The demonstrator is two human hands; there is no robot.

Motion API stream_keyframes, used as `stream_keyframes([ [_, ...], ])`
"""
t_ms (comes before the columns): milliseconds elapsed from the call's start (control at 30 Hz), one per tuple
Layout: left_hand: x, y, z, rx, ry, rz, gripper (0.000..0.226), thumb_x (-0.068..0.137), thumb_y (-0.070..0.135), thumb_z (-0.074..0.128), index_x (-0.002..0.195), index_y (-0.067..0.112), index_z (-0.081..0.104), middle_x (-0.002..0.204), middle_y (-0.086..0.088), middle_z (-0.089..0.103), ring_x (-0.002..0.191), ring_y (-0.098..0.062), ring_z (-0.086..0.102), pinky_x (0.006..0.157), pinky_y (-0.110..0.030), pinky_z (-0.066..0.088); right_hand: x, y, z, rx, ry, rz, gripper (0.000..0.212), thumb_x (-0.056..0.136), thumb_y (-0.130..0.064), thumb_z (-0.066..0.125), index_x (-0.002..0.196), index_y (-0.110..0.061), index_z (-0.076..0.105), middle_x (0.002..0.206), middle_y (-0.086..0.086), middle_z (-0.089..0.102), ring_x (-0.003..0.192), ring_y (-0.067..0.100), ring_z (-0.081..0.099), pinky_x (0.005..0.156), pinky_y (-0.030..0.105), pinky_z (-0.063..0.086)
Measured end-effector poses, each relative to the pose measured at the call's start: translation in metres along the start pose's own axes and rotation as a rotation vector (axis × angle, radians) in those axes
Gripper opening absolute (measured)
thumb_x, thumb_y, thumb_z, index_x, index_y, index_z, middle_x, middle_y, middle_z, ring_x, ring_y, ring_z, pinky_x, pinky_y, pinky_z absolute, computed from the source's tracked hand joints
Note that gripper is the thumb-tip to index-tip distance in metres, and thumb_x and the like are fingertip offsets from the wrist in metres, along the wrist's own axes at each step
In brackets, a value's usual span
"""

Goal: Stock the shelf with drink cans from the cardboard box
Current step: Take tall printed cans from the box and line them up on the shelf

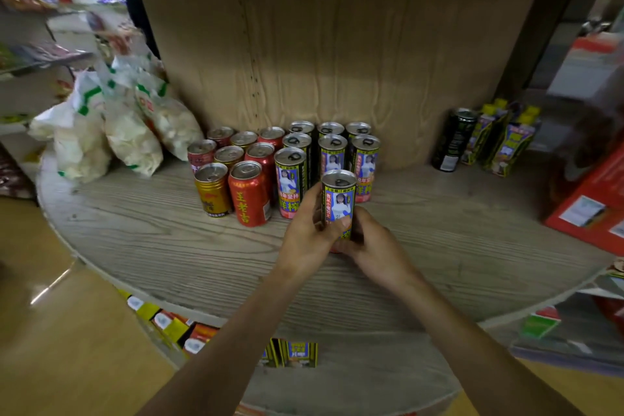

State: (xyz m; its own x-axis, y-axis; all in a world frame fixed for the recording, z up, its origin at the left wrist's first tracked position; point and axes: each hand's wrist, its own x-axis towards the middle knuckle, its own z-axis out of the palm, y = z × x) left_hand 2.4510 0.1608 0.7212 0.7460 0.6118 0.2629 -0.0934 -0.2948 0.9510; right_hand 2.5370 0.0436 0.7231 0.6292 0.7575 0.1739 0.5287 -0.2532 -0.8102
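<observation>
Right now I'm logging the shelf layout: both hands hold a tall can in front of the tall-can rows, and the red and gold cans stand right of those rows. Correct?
Not quite: the head view shows the red and gold cans left of the tall-can rows, not right. The left hand and right hand do hold a tall can in front of them.

Left: snack bags (111, 125), pale contents, green-and-white print, slumped against one another. Behind them, far left: store racks (30, 27) with packaged goods, blurred. Right: blue-and-yellow drink cartons (499, 142), upright, side by side. Far right: red box (587, 209) with a white label, partly out of frame. Low left: row of yellow and orange packs (169, 324). Floor (50, 331) yellowish, glossy.
</observation>
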Motion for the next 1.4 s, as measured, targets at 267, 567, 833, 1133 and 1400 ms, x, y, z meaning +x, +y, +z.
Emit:
stream_keyframes([
  [267,0.016,-0.018,0.014,0.042,0.042,-0.027,0.084,0.083,0.05,0.066,0.155,0.023,0.032,0.146,0.006,0.057,0.134,-0.007,0.053,0.113,-0.047,0.044,0.028,0.012,0.006,-0.047,0.088,-0.025,0.055,0.08,-0.033,0.07,0.132,-0.024,0.054,0.121,0.002,0.071,0.112,0.024,0.067,0.088,0.036,0.052],
  [567,0.025,-0.021,0.019,0.197,0.055,-0.096,0.072,0.101,0.036,0.056,0.162,0.022,0.019,0.16,0.003,0.038,0.146,-0.01,0.037,0.12,-0.029,0.029,0.054,0.021,0.019,-0.119,0.179,-0.036,0.04,0.092,-0.017,0.062,0.132,-0.019,0.056,0.123,0.013,0.068,0.112,0.037,0.061,0.078,0.035,0.046],
  [833,0.032,-0.024,0.02,0.192,0.059,-0.103,0.073,0.103,0.024,0.055,0.162,0.017,0.012,0.166,0.001,0.026,0.15,-0.005,0.022,0.115,-0.014,0.017,0.059,0.026,0.027,-0.103,0.221,-0.031,0.037,0.093,-0.019,0.063,0.129,-0.016,0.056,0.121,0.014,0.068,0.109,0.038,0.063,0.078,0.038,0.048],
  [1133,0.037,-0.026,0.017,0.193,0.025,-0.125,0.077,0.101,0.022,0.057,0.162,0.015,0.011,0.166,-0.003,0.026,0.152,-0.01,0.022,0.118,-0.018,0.017,0.057,0.017,0.029,-0.108,0.229,-0.023,0.042,0.089,-0.027,0.059,0.128,-0.013,0.055,0.119,0.014,0.069,0.107,0.038,0.064,0.077,0.039,0.05],
  [1400,0.032,-0.026,0.012,0.185,0.013,-0.125,0.095,0.085,0.051,0.052,0.162,0.018,0.008,0.166,-0.001,0.026,0.153,-0.009,0.022,0.125,-0.036,0.023,0.053,0.004,0.024,-0.113,0.164,0.032,0.05,0.085,-0.038,0.06,0.128,-0.014,0.057,0.122,0.012,0.068,0.11,0.035,0.063,0.074,0.028,0.039],
])
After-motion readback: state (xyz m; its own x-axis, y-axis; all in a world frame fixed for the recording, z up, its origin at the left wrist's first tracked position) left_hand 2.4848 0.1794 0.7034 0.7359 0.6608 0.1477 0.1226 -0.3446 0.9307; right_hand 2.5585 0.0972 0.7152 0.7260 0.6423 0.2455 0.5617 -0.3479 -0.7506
